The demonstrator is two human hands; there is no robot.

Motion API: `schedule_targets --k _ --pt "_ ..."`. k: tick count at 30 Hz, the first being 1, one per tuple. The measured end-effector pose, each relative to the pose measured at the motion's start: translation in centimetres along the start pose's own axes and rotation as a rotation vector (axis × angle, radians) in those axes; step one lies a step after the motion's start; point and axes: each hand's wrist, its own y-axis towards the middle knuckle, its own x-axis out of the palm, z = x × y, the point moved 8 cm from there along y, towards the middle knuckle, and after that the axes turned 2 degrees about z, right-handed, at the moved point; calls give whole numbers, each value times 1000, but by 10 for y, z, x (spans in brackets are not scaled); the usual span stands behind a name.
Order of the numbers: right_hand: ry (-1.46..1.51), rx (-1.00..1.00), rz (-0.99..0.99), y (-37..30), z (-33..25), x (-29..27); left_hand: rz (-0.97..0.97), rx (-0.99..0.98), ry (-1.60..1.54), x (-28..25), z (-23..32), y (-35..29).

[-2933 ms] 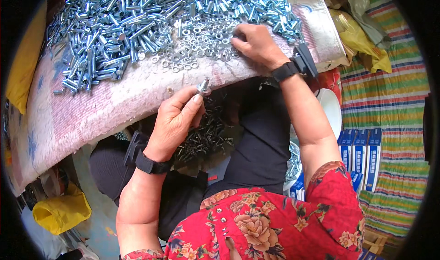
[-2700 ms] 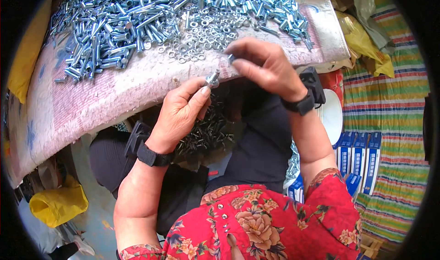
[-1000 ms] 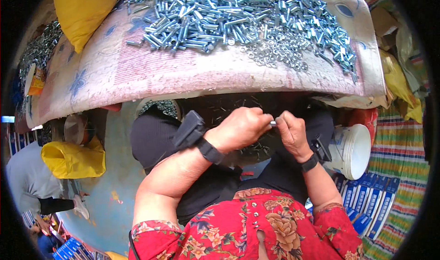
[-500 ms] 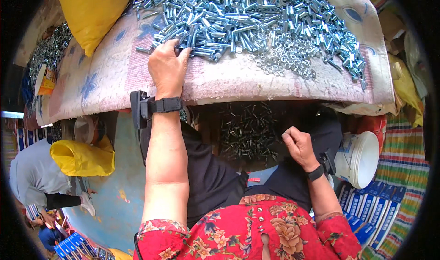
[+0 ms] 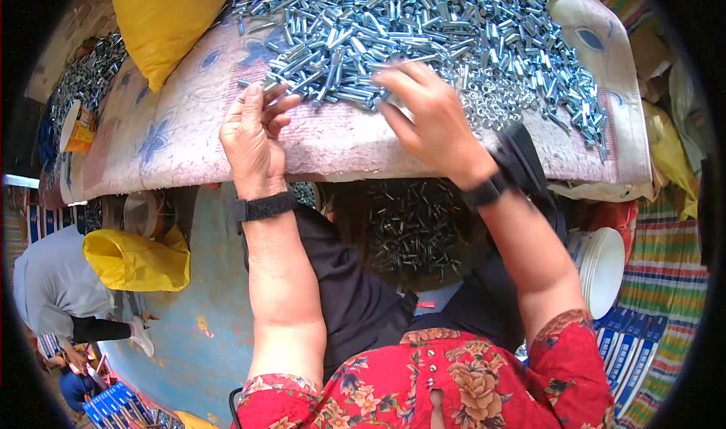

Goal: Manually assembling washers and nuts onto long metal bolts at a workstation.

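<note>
Bolts (image 5: 423,28): bright zinc-plated steel, cylindrical, lying heaped on faded pink floral cloth (image 5: 174,134). Left hand (image 5: 253,138) is pinching one bolt at the heap's near edge; right hand (image 5: 431,123) is resting fingers-curled, loosely spread, on small ring-shaped nuts (image 5: 495,100).

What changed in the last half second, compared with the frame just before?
The right hand came up from the lap to the near edge of the bolt pile. The left hand stayed at the pile's left edge, now with a bolt at its fingertips. The heap in the lap is unchanged.
</note>
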Motion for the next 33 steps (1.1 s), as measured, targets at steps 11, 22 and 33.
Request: schedule_targets --k 11,22,33 --pt "-302 -360 -105 45 30 67 -178 -126 -326 16 -11 -1" --pt "345 207 22 -6 -18 -5 -329 -116 -279 47 -9 -30" --pt "166 181 -18 -53 -7 -72 -689 375 499 110 -21 -98"
